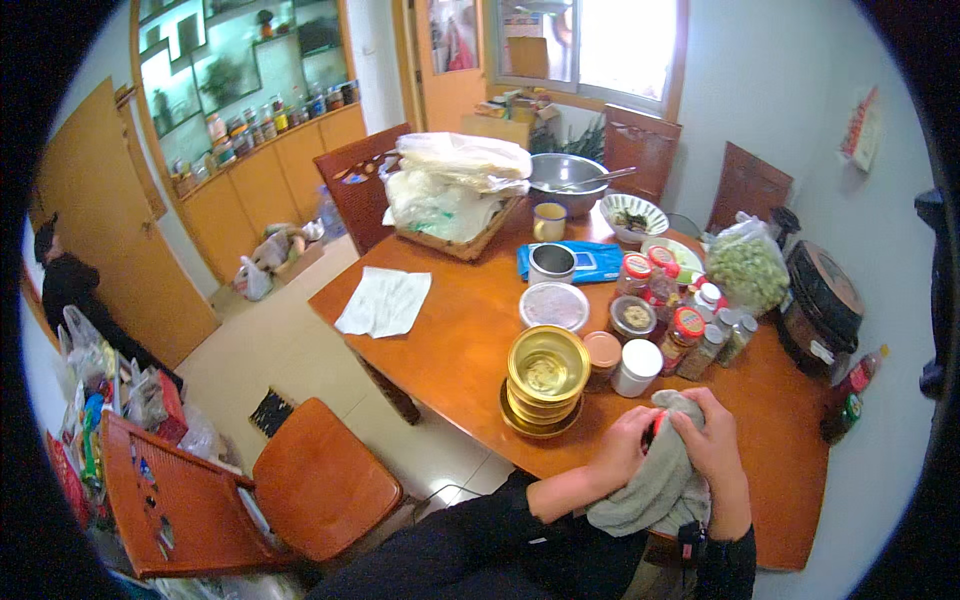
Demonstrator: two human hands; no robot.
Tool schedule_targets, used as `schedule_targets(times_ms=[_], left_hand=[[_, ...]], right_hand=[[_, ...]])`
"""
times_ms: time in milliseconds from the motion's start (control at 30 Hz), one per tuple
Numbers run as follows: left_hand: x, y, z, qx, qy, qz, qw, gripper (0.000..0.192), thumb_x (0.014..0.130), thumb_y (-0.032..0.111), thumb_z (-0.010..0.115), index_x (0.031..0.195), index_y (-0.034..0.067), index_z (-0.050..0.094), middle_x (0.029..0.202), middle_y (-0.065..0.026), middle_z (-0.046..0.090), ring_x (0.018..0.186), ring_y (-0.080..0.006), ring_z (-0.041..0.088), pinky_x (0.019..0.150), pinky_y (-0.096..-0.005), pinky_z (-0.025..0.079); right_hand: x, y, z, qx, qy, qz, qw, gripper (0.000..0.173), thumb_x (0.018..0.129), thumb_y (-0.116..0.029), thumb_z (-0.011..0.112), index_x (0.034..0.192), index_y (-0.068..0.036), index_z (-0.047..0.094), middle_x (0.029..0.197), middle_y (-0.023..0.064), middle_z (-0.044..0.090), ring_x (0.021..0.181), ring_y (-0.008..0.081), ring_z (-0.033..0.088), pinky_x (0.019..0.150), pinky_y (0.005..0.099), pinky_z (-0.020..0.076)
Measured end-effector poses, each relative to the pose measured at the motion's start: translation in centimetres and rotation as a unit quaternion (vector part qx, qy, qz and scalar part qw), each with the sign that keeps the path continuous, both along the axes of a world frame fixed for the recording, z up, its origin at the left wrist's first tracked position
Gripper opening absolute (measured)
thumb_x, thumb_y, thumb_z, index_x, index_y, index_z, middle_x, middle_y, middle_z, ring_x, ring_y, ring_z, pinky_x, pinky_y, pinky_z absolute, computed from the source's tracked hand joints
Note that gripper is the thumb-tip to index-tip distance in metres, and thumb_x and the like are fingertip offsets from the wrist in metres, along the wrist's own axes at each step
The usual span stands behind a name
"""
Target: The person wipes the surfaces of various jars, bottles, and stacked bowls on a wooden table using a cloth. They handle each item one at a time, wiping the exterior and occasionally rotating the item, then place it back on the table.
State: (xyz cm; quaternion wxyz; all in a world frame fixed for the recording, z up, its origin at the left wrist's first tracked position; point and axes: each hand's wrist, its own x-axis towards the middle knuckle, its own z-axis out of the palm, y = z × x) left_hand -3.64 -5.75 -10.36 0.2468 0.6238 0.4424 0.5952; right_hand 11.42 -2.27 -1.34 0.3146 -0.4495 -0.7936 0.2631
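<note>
My left hand grips a dark jar with a red lid, mostly hidden by cloth and fingers. A grey cloth is held against it by my right hand, and its lower part hangs over the table's near edge. Just beyond my hands stand a white lidded jar, a jar with a pinkish lid and a red-lidded jar. Left of them, a stack of gold-coloured metal bowls rests on the wooden table.
Several spice jars, a metal cup, a blue packet, a patterned bowl and a bag of green produce crowd the far right. A basket stands at the back, a white paper sheet at left. A wooden chair is lower left.
</note>
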Motion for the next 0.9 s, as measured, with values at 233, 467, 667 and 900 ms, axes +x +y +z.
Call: schedule_targets(times_ms=[233, 467, 667, 900], left_hand=[[-0.3, -0.5, 0.8, -0.016, -0.002, -0.016, 1.0, 0.058, 0.07, 0.02, 0.082, 0.12, 0.0, 0.06, 0.104, -0.0161, 0.063, 0.095, -0.0307, 0.063, 0.083, -0.0364, 0.052], [-0.2, -0.5, 0.7, -0.038, 0.006, -0.023, 0.999, 0.059, 0.068, 0.023, 0.085, 0.117, 0.0, 0.061, 0.106, -0.0164, 0.064, 0.098, -0.0301, 0.064, 0.085, -0.037, 0.052], [-0.3, 0.4, -0.1, -0.023, 0.03, -0.029, 0.999, 0.039, 0.078, 0.013, 0.07, 0.111, -0.002, 0.058, 0.106, -0.0221, 0.06, 0.102, -0.04, 0.06, 0.088, -0.0434, 0.048], [0.7, 0.2, -0.6, 0.002, -0.03, -0.017, 0.999, 0.054, 0.071, 0.02, 0.079, 0.115, -0.001, 0.058, 0.107, -0.02, 0.061, 0.104, -0.0372, 0.059, 0.09, -0.0419, 0.048]], right_hand=[[1.2, 2.1, -0.5, -0.147, 0.134, 0.075, 0.977, 0.033, 0.09, -0.017, 0.067, 0.119, -0.003, 0.059, 0.11, 0.007, 0.065, 0.103, 0.0174, 0.059, 0.09, 0.0324, 0.0477], [2.9, -0.3, 0.3, -0.058, 0.035, 0.15, 0.986, 0.058, 0.078, -0.019, 0.077, 0.128, -0.003, 0.054, 0.12, 0.0138, 0.059, 0.114, 0.0252, 0.057, 0.098, 0.0356, 0.0439], [0.0, 0.5, 1.3, -0.038, 0.025, 0.159, 0.986, 0.052, 0.072, -0.023, 0.08, 0.116, -0.002, 0.06, 0.108, 0.0137, 0.064, 0.103, 0.0287, 0.061, 0.093, 0.0374, 0.0472], [0.8, 1.9, 0.2, -0.081, 0.048, 0.076, 0.993, 0.046, 0.073, -0.004, 0.063, 0.118, -0.001, 0.06, 0.112, 0.0117, 0.063, 0.107, 0.0228, 0.059, 0.096, 0.0352, 0.0453]])
